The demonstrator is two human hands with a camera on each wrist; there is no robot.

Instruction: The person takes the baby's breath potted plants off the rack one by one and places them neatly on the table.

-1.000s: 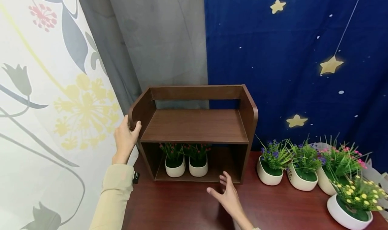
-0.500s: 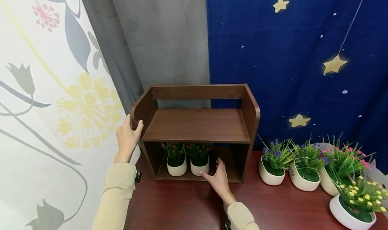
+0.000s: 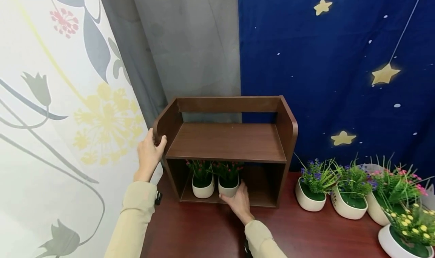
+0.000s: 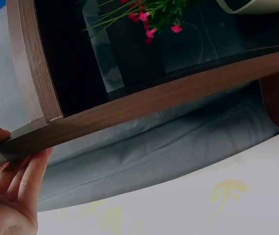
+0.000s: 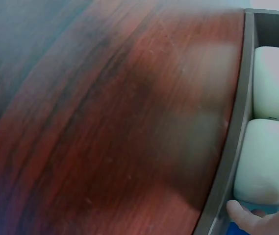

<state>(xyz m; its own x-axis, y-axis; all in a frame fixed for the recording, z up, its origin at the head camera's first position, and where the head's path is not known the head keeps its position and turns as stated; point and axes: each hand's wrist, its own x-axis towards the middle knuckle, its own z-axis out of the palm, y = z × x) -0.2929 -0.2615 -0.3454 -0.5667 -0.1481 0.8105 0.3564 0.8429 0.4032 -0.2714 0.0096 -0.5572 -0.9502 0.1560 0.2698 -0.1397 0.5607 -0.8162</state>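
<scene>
My left hand (image 3: pixel 148 154) grips the front edge of the left side panel of a dark brown two-tier wooden shelf (image 3: pixel 225 141). The left wrist view shows the thumb and fingers on opposite faces of that panel (image 4: pixel 129 107). Two artificial plants with red flowers in cream pots stand side by side on the lower tier, a left potted plant (image 3: pixel 203 191) and a right potted plant (image 3: pixel 228 191). My right hand (image 3: pixel 239 202) is at the right pot's right front, thumb low in front and fingers along its right side. Contact there is hard to tell.
To the right of the shelf, several potted plants stand on the reddish-brown table (image 3: pixel 200 227): purple-flowered (image 3: pixel 310 201), another purple-flowered (image 3: pixel 350 209), pink-flowered (image 3: pixel 377 209) and yellow-flowered (image 3: pixel 394 239). A white patterned curtain (image 3: pixel 68 156) hangs close by the left arm.
My right hand has moved left and inward from the shelf's front right to the right potted plant. The left hand keeps its grip on the shelf. The head view has shifted slightly.
</scene>
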